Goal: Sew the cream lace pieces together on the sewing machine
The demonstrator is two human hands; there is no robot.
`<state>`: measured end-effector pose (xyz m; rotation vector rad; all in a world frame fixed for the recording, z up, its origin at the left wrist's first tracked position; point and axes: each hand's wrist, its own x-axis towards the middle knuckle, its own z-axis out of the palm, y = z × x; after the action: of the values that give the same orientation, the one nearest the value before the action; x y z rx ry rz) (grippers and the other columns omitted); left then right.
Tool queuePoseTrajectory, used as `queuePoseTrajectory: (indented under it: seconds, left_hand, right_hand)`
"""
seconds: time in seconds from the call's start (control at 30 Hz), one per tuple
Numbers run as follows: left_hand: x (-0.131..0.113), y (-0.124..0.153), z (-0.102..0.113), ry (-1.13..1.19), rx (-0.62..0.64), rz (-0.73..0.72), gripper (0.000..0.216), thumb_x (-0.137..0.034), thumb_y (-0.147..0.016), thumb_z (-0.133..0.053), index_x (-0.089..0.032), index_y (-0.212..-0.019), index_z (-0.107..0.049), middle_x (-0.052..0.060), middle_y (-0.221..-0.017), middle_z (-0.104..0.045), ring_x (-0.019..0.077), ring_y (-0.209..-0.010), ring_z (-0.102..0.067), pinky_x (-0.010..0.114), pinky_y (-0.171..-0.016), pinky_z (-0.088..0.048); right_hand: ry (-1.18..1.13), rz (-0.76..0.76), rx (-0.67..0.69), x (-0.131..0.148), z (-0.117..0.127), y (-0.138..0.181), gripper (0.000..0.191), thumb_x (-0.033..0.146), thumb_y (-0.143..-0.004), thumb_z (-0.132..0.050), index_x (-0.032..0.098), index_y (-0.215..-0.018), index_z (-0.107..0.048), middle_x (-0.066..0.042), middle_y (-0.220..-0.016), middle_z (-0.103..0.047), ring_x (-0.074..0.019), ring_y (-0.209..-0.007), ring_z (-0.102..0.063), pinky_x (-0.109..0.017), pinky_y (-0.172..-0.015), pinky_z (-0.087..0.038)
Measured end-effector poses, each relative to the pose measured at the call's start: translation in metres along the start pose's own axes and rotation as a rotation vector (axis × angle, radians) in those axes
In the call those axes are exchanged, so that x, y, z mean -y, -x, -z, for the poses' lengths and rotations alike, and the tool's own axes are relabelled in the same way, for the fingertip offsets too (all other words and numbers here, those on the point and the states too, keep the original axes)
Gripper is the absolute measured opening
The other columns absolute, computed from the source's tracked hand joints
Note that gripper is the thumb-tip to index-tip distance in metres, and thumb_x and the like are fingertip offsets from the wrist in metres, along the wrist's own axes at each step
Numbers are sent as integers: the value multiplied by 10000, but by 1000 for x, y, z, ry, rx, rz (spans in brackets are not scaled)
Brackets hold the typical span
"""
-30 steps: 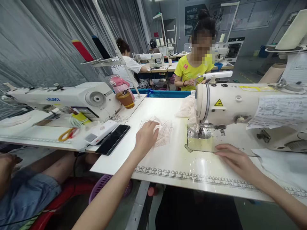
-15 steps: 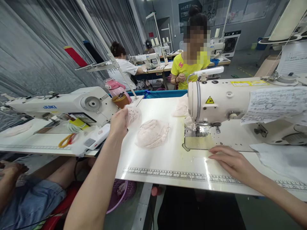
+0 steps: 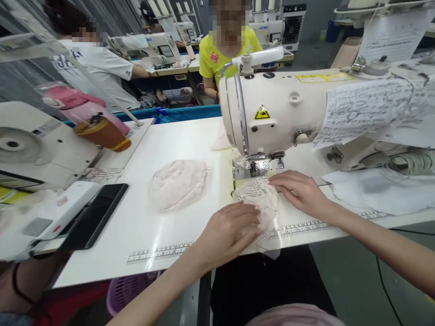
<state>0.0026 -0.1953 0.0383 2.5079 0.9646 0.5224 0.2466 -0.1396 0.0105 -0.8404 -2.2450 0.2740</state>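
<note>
One white table [image 3: 183, 140] spans the foreground, a ruler scale printed along its near edge. On its right side stands a sewing machine [image 3: 288, 108]; its arm bears a yellow label strip too small to read and a yellow warning triangle [image 3: 262, 112] with a black symbol.

Beyond it sits a person in a yellow shirt [image 3: 207, 50] marked with a pink emblem of interlocked Cs; to the left is a person in a white top [image 3: 91, 68], whose dark lettering is cut off by folds. A machine behind [image 3: 268, 31] reads JUKI in blue.

Handwritten notes [image 3: 363, 108] on paper drape over the machine, dense and illegible here. The printed sheet [image 3: 390, 40] above them is equally unreadable.

The left hand [image 3: 229, 233] comes in palm down, half open, its fingers curved over the lace piece [image 3: 258, 194], thumb parted from them. The right hand [image 3: 302, 192] is held low, fingers straight and together, tips touching the lace's upper right edge. Whether either one pinches the cloth, I cannot tell.

That lace piece lies at the table's near edge, just in front of the needle area. A pale pink fabric piece [image 3: 178, 185] rests farther left, apart from both hands, between them and a black phone [image 3: 97, 215].
</note>
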Motion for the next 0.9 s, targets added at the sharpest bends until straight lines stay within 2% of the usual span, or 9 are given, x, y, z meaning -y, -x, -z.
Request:
queuePoseTrajectory:
  seconds: [0.07,0.17,0.3,0.4,0.57,0.67,0.8,0.9]
  left_hand:
    - [1,-7,-5,-103,-86,-32,256,-305,-951,-485,-175,-1094,-652,83,-1213,-660,208,-1150,-603,371,-981,-516]
    - [7,-22,-12,-290,-85,-60,316,-288,-955,-472,-135,-1212,-575,129,-1317,-586,252,-1176,-582,407,-911,-554]
    - [18,-35,-19,-480,-90,-31,255,-286,-944,-491,-106,-1084,-605,126,-1174,-660,268,-1045,-643,382,-713,-598]
    - [26,-39,-16,-559,-127,8,243,-259,-963,-434,-107,-986,-623,115,-1049,-697,241,-916,-680,329,-587,-581]
    - [43,-46,-15,-598,-172,-69,318,-242,-971,-422,-85,-1189,-593,145,-1243,-638,271,-1146,-612,405,-865,-577]
    - [53,-49,-17,-552,-141,-69,362,-250,-976,-414,-84,-1259,-568,158,-1296,-598,290,-1202,-574,440,-916,-559]
    - [63,-50,-18,-531,-158,-77,397,-275,-981,-416,-61,-1288,-551,172,-1321,-570,298,-1236,-541,446,-956,-540]
    - [69,-51,-18,-539,-167,-74,411,-288,-985,-411,-58,-1300,-540,173,-1329,-563,294,-1259,-517,445,-991,-518]
  right_hand:
    - [24,34,10,-3,-3,-7,263,66,-920,-463,148,-1094,-641,-68,-1076,-699,-196,-1015,-636,-382,-861,-545]
    - [142,96,49,-14,-11,-23,299,22,-880,-436,166,-964,-683,-32,-1020,-718,-197,-918,-656,-373,-779,-531]
    - [283,206,93,-33,-19,-39,316,4,-844,-447,184,-824,-705,4,-885,-732,-193,-854,-654,-347,-734,-487]
    - [323,296,132,-40,-24,-43,297,-5,-825,-477,182,-832,-707,14,-899,-737,-177,-880,-640,-312,-720,-460]
    - [377,330,71,-41,-30,-38,276,1,-852,-485,182,-840,-693,28,-959,-735,-162,-895,-641,-305,-723,-433]
    - [379,350,56,-40,-30,-34,280,-10,-848,-487,182,-883,-688,22,-994,-731,-163,-907,-650,-316,-750,-443]
    - [400,304,64,-40,-30,-33,299,-3,-858,-477,192,-951,-683,20,-1051,-720,-165,-914,-646,-344,-812,-463]
    - [434,283,59,-40,-32,-33,282,27,-887,-469,180,-984,-685,15,-1042,-725,-178,-913,-646,-341,-785,-482]
